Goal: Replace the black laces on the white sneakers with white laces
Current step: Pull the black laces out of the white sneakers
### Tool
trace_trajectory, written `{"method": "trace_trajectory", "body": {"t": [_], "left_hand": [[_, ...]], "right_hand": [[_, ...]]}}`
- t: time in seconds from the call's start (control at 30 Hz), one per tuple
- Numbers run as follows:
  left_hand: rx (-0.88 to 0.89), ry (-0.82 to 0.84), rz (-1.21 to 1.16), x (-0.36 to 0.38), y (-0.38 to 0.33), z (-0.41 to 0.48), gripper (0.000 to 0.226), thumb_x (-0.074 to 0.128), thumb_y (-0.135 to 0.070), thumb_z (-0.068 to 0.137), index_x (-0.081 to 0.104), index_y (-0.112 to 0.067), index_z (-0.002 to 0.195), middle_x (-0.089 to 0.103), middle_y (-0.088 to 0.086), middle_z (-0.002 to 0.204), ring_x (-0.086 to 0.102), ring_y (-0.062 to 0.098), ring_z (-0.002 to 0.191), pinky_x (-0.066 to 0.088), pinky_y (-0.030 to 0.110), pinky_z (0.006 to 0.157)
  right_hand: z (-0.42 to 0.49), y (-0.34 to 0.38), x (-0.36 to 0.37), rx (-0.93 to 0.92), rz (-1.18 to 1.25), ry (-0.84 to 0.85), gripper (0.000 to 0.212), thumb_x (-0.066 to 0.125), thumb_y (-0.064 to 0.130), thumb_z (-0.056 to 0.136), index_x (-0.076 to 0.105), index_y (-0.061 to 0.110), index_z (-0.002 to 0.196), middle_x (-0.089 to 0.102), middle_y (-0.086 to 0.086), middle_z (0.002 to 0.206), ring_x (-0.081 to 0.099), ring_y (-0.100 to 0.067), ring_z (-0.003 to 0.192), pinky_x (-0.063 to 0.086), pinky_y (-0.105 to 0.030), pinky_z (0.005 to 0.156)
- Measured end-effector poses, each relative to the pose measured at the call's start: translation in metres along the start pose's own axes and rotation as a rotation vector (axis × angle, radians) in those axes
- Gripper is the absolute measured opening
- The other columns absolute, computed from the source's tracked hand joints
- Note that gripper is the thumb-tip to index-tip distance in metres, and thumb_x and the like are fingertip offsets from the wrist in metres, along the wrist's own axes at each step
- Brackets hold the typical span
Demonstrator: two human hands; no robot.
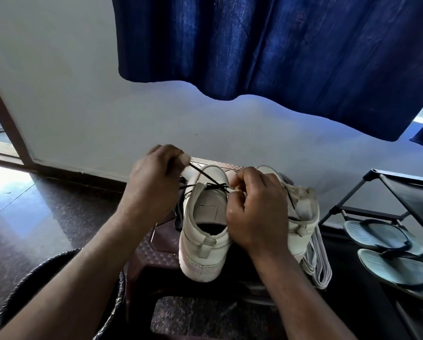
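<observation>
Left hand (pixel 154 182) is pinching black lace (pixel 200 174) taut above white sneaker (pixel 205 244) on brown stool (pixel 156 251), while right hand (pixel 254 217) is gripping w/ curled fingers this sneaker's top edge.

A home entryway: shoe rack (pixel 401 192) with sandals (pixel 387 235), blue curtain (pixel 279 45), tiled floor (pixel 34 204).

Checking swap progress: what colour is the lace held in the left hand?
Black; the left hand pinches the thin lace running to the sneaker. Head view shows it.
</observation>
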State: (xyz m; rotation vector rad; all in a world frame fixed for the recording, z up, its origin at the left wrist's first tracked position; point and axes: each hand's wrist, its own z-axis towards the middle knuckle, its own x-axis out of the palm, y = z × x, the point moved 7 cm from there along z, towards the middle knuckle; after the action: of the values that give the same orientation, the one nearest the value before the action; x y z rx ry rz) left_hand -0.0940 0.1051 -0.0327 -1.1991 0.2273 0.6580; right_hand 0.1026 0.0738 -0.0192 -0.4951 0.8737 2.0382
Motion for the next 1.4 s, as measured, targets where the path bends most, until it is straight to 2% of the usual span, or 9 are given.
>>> {"method": "trace_trajectory", "body": {"t": [0.13, 0.2, 0.3, 0.5, 0.73, 0.9, 1.03, 1.13, 1.4], "left_hand": [[-0.298, -0.059, -1.105, 0.000, 0.004, -0.002, 0.027, 0.049, -0.020, 0.110, 0.056, -0.018, 0.083, 0.065, 0.003, 0.082, 0.064, 0.024, 0.082, 0.056, 0.036, 0.079], [-0.348, -0.062, -1.270, -0.001, 0.000, -0.004, 0.030, 0.046, -0.021, 0.111, 0.052, -0.015, 0.083, 0.059, 0.002, 0.071, 0.060, 0.018, 0.063, 0.059, 0.032, 0.071], [-0.309, -0.081, -0.996, 0.001, 0.001, -0.006, 0.027, 0.053, -0.025, 0.108, 0.054, -0.019, 0.082, 0.043, -0.008, 0.058, 0.038, 0.009, 0.049, 0.043, 0.028, 0.052], [0.132, 0.077, 0.231, 0.023, -0.028, -0.019, 0.019, 0.068, -0.058, 0.086, 0.074, -0.039, 0.087, 0.055, -0.011, 0.087, 0.052, 0.007, 0.080, 0.036, 0.024, 0.063], [0.044, 0.130, 0.180, 0.024, -0.025, -0.016, 0.009, 0.074, -0.034, 0.090, 0.074, -0.041, 0.083, 0.057, -0.013, 0.099, 0.054, 0.006, 0.091, 0.039, 0.024, 0.073], [-0.355, 0.153, -0.724, 0.045, -0.001, -0.025, 0.019, 0.068, -0.028, 0.098, 0.072, -0.010, 0.097, 0.078, 0.010, 0.101, 0.073, 0.031, 0.103, 0.058, 0.056, 0.096], [-0.487, 0.044, -1.034, 0.041, -0.006, -0.029, 0.014, 0.055, -0.010, 0.104, 0.060, -0.006, 0.091, 0.071, 0.010, 0.082, 0.063, 0.026, 0.064, 0.059, 0.033, 0.058], [-0.457, -0.102, -0.854, 0.032, 0.008, -0.022, 0.022, 0.058, -0.022, 0.101, 0.057, -0.021, 0.079, 0.051, 0.000, 0.066, 0.038, 0.016, 0.052, 0.033, 0.027, 0.047], [0.038, 0.162, 0.208, 0.030, -0.030, -0.018, 0.008, 0.072, -0.044, 0.087, 0.075, -0.037, 0.083, 0.064, -0.010, 0.085, 0.058, 0.007, 0.076, 0.037, 0.024, 0.061]], "right_hand": [[0.000, 0.000, 0.000, -0.005, 0.006, 0.005, 0.020, 0.045, 0.023, 0.075, 0.060, 0.020, 0.088, 0.064, 0.005, 0.083, 0.055, -0.025, 0.085, 0.050, -0.048, 0.079], [0.000, 0.001, 0.000, -0.006, 0.005, 0.004, 0.019, 0.045, 0.023, 0.076, 0.060, 0.020, 0.088, 0.064, 0.005, 0.082, 0.055, -0.025, 0.084, 0.050, -0.048, 0.079], [-0.001, 0.000, 0.000, -0.005, 0.004, 0.001, 0.017, 0.048, 0.021, 0.075, 0.059, 0.021, 0.087, 0.063, 0.006, 0.082, 0.054, -0.025, 0.084, 0.050, -0.048, 0.078], [-0.001, 0.001, 0.000, -0.009, 0.007, 0.006, 0.017, 0.048, 0.022, 0.076, 0.059, 0.020, 0.088, 0.063, 0.006, 0.082, 0.055, -0.025, 0.085, 0.050, -0.047, 0.078], [-0.001, 0.000, 0.001, -0.015, 0.011, 0.013, 0.019, 0.047, 0.020, 0.075, 0.060, 0.020, 0.089, 0.064, 0.004, 0.083, 0.055, -0.026, 0.086, 0.049, -0.048, 0.079], [-0.001, 0.001, 0.001, -0.016, 0.004, 0.020, 0.018, 0.044, 0.019, 0.076, 0.059, 0.021, 0.086, 0.065, 0.004, 0.085, 0.053, -0.025, 0.087, 0.048, -0.048, 0.079], [0.000, 0.001, 0.001, -0.010, 0.003, 0.026, 0.020, 0.041, 0.022, 0.076, 0.060, 0.021, 0.084, 0.066, 0.003, 0.086, 0.054, -0.026, 0.087, 0.047, -0.047, 0.080], [-0.001, -0.001, 0.001, -0.008, -0.001, 0.030, 0.020, 0.043, 0.023, 0.076, 0.060, 0.021, 0.085, 0.066, 0.004, 0.086, 0.054, -0.026, 0.088, 0.047, -0.048, 0.081], [-0.001, 0.000, 0.001, 0.000, 0.015, 0.025, 0.022, 0.042, 0.023, 0.076, 0.060, 0.021, 0.089, 0.067, 0.005, 0.087, 0.054, -0.025, 0.089, 0.048, -0.047, 0.081]]}}
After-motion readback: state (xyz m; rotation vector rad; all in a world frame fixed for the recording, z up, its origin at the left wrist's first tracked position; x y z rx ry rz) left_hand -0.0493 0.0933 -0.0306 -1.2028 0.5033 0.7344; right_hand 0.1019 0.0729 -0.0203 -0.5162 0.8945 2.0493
